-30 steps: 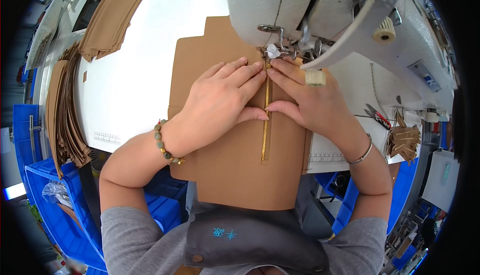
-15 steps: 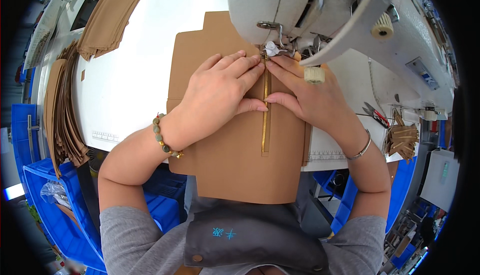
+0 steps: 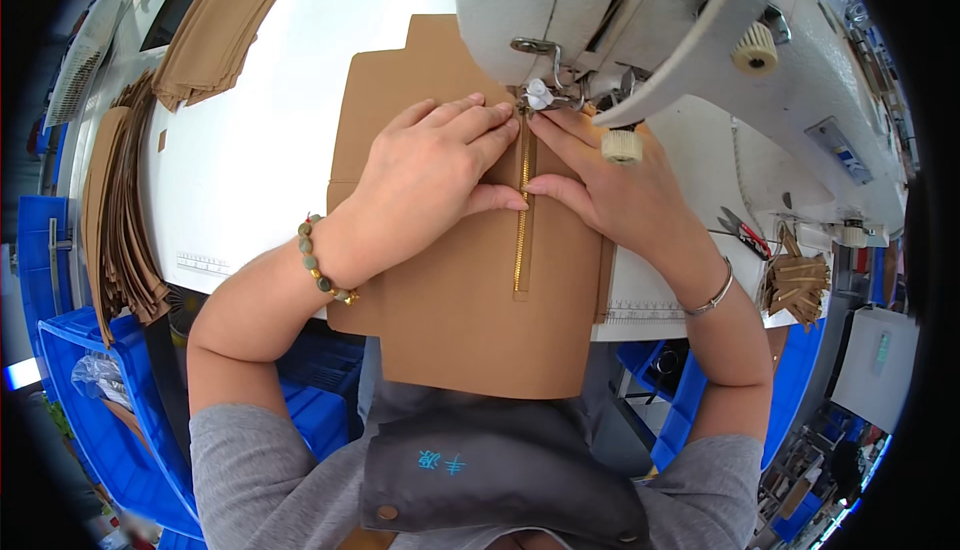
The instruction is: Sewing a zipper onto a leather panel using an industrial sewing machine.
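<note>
A tan leather-like panel (image 3: 455,335) with notched corners lies on the white sewing table under the sewing machine head (image 3: 520,10). Down its middle runs a gold metal zipper (image 3: 520,240) set in a narrow slot. My left hand (image 3: 430,170) rests flat on the panel left of the zipper, its thumb reaching the teeth. On the other side, my right hand (image 3: 610,175) lies with fingers extended, its thumb also at the zipper. The fingertips of both are close to the presser foot area (image 3: 538,95); the needle itself cannot be made out. Neither hand grips anything.
Stacks of tan pieces (image 3: 225,35) lie at the far left, with more draped pieces (image 3: 120,220) nearer. Red-handled snips (image 3: 745,235) and a bundle of tan strips (image 3: 797,280) sit at right. A blue bin (image 3: 120,400) stands below the left table edge.
The panel has slid slightly forward under the machine, and both hands have moved with it, keeping their pose. The whole view has also shifted a little.
</note>
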Demonstrator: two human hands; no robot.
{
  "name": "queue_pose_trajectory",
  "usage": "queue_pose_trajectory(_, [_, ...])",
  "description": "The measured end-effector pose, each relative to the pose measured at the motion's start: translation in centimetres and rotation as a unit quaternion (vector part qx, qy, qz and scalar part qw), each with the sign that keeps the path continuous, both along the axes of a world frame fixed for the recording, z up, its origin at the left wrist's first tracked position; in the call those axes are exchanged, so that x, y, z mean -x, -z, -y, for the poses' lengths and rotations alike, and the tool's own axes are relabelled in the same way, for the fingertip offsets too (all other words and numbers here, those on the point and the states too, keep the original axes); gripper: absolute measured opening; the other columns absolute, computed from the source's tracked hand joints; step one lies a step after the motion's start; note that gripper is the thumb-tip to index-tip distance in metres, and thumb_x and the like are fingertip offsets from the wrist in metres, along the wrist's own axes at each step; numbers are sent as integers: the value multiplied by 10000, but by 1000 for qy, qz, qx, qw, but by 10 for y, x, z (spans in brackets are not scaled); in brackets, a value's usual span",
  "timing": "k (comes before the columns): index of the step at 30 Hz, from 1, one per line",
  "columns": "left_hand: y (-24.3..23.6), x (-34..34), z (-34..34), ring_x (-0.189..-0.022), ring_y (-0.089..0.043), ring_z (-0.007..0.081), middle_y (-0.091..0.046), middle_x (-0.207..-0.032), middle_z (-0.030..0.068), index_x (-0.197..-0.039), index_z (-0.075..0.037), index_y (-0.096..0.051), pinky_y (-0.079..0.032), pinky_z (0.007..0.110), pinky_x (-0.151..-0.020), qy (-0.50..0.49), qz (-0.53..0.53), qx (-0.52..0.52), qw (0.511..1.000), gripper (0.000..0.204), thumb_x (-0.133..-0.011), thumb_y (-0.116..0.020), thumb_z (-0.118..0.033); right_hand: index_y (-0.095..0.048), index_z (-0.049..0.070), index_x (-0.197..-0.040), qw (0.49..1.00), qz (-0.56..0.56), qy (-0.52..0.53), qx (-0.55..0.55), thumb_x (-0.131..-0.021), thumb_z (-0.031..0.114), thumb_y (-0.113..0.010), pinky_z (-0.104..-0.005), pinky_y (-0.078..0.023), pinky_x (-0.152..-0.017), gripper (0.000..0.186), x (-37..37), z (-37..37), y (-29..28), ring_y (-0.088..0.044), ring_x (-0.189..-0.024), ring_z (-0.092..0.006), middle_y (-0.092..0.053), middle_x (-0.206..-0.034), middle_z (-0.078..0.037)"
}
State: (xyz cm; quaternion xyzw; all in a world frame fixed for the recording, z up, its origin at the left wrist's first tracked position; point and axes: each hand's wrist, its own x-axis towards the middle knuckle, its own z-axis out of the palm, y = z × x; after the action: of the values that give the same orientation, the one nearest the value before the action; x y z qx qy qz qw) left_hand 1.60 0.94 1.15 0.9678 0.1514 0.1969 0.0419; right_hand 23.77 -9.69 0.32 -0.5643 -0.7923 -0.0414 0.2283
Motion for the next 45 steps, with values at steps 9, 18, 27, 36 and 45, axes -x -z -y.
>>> queue_pose_trajectory(9, [-1,0,0,-1132,-672,283,-708,-1248,84,-1281,-26,-710,-524,400,-1009,-4,-6,3,1000,681,-813,-748,-521,-744,105,-1148,991,72,37,-105,-851,443,-788,-421,-527,-829,453,2,5,0,-680,-852,-273,-682,-855,-69])
queue_pose_trajectory(18, [3,3,6,-1327,-598,302,-662,-1395,88,-1336,-27,-674,-482,459,-1098,-20,-8,-1,1000,706,-842,-740,-527,-725,118,-1046,992,84,95,-18,-896,429,-767,-375,-510,-634,348,12,6,-8,-669,-687,-262,-668,-759,-50])
queue_pose_trajectory(27, [-6,66,130,-1498,-436,394,-458,-1609,214,-1538,33,-450,-336,558,-1208,37,-145,26,988,921,-814,-765,-442,-709,70,-987,992,-119,34,34,-857,151,-792,-394,-547,-713,175,9,92,-27,-677,-856,-293,-684,-958,-94])
queue_pose_trajectory(36, [-39,74,88,-975,-671,213,-731,-1068,179,-1258,88,-640,-520,351,-923,-83,74,580,807,425,-1135,-469,-281,-701,58,-959,980,-193,-8,-57,-758,48,-817,-374,-562,-742,232,46,116,-2,-681,-862,-284,-690,-974,-87])
queue_pose_trajectory(45, [-30,73,96,-978,-627,169,-719,-1035,127,-1284,94,-622,-516,336,-910,-86,126,538,829,491,-1148,-450,-345,-711,49,-1006,997,-40,-27,-62,-817,179,-799,-355,-543,-751,246,75,97,3,-639,-918,-228,-655,-1004,-43])
